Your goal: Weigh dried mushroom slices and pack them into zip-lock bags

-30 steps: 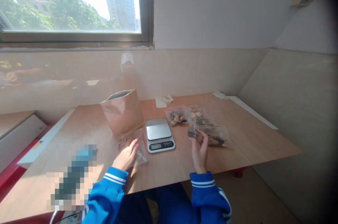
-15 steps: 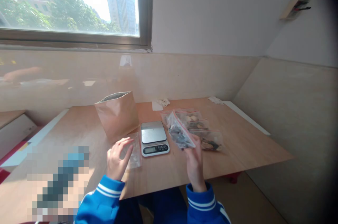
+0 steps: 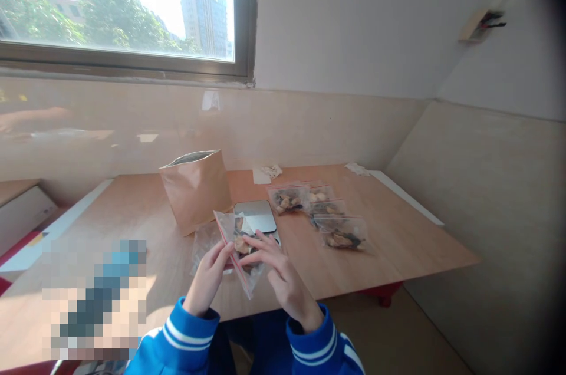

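Observation:
Both hands hold one small clear zip bag (image 3: 241,245) with a red seal strip and dark and pale dried pieces inside, raised in front of the scale. My left hand (image 3: 211,275) pinches the bag's left edge by the strip. My right hand (image 3: 278,273) has its fingers on the bag's right side. The small digital kitchen scale (image 3: 256,216) with a steel top stands just behind the bag, partly hidden by it. An empty clear bag (image 3: 204,240) lies on the table under my left hand.
An open brown paper pouch (image 3: 197,189) stands left of the scale. Several filled zip bags (image 3: 322,213) lie to the right on the wooden table (image 3: 398,239). White paper scraps (image 3: 266,173) lie near the back wall. A blurred patch covers the table's left front.
My right hand picked a filled bag off the right-hand pile and carried it left, in front of the scale. My left hand rose off the empty bag and took hold of the filled one.

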Available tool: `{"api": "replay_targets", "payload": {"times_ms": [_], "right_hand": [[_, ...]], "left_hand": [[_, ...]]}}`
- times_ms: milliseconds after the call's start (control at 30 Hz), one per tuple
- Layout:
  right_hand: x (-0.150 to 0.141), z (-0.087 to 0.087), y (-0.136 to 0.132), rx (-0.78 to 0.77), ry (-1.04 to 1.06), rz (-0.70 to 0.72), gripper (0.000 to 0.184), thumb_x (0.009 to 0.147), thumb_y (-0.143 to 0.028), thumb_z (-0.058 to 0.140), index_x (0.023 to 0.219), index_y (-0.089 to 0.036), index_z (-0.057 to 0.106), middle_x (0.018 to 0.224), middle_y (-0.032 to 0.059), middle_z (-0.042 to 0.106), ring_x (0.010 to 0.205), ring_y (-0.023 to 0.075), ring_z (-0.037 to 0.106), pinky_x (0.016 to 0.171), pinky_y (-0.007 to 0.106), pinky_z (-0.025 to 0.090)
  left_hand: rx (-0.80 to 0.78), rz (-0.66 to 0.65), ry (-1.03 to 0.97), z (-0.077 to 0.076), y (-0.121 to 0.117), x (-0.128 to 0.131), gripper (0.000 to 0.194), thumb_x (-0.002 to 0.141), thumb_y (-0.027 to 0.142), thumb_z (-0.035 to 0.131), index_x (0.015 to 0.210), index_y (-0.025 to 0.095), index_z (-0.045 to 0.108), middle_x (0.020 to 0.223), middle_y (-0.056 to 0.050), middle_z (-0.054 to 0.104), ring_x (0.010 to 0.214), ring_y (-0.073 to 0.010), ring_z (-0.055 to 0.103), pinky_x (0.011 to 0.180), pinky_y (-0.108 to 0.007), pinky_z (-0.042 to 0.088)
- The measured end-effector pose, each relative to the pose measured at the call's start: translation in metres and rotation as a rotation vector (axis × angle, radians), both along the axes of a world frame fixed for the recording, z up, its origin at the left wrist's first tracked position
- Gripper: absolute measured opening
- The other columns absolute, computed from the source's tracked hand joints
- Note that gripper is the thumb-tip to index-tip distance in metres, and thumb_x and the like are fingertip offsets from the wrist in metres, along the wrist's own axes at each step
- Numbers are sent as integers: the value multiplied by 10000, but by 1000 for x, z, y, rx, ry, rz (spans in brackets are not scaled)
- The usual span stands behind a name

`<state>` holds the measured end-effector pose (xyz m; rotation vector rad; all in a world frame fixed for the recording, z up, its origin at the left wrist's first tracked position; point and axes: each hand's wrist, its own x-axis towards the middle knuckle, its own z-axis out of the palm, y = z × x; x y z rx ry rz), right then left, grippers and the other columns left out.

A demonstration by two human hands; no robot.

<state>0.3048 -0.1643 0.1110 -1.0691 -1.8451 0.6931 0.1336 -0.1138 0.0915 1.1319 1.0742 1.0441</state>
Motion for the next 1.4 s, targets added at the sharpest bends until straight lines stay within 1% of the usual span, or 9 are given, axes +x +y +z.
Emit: {"api": "replay_targets", "payload": {"times_ms": [167,300,567,800,967,1067,1200,1300,1400], "right_hand": [[-24,-11,2,49,-122,-400,126,892,-279,516,872,-218,624,1052,84,574,1063,249,525,970,447,384],[-41,-24,11,5,-134,-333,167,904,-294,521,761,-214,491,783,9,561,763,182,552,776,331,429],[-42,-28,12,-94,-92,-103,145,927,-218,395,789,-225,441,726,-4,554,685,159,559,593,228,357],[-40,-33,16,-49,-133,-329,202,828,-198,465,647,-219,376,538,-49,426,538,130,431,563,241,267],[0,-42,20,-5,138,-580,230,837,-250,464,651,-233,330,539,-74,353,488,109,382,512,225,276],[8,-42,18,-3,322,-496,229,883,-285,445,687,-239,336,568,-74,383,503,111,421,528,224,348],[-19,-31,12,-60,542,-303,229,956,-366,365,764,-242,373,584,-66,441,511,120,480,548,238,432],[-44,-23,7,-45,627,-262,261,955,-417,372,766,-239,401,630,-48,464,559,124,506,578,243,458],[-59,-23,7,-64,645,-250,266,945,-437,387,779,-233,427,664,-33,480,602,132,517,589,247,460]], "left_hand": [[173,38,156,-5,-8,1,357,838,470,513,885,148,661,929,-72,674,941,-229,608,872,-358,485],[305,4,272,-3,-12,3,332,881,424,435,774,174,626,846,-56,635,884,-207,582,851,-326,458],[309,89,392,-10,-20,-3,276,874,383,432,870,189,628,873,-45,655,863,-198,597,802,-289,454],[285,-20,640,-3,-23,-9,289,849,433,452,780,224,640,767,-2,665,733,-166,594,673,-236,426],[197,212,766,0,-21,-25,238,793,411,500,668,224,578,645,21,597,642,-145,553,596,-220,376],[203,240,570,-5,-17,-28,334,775,452,527,558,202,489,554,22,527,604,-140,519,605,-227,385],[81,231,4,-19,-17,-10,440,804,558,463,577,186,524,592,-13,579,638,-164,568,622,-261,451],[-135,295,-353,-31,-22,6,326,806,488,523,815,184,642,765,-40,675,712,-178,627,641,-280,497],[-327,155,-629,-36,-24,12,395,834,484,514,1073,196,640,931,-83,707,797,-207,666,689,-327,538]]}}
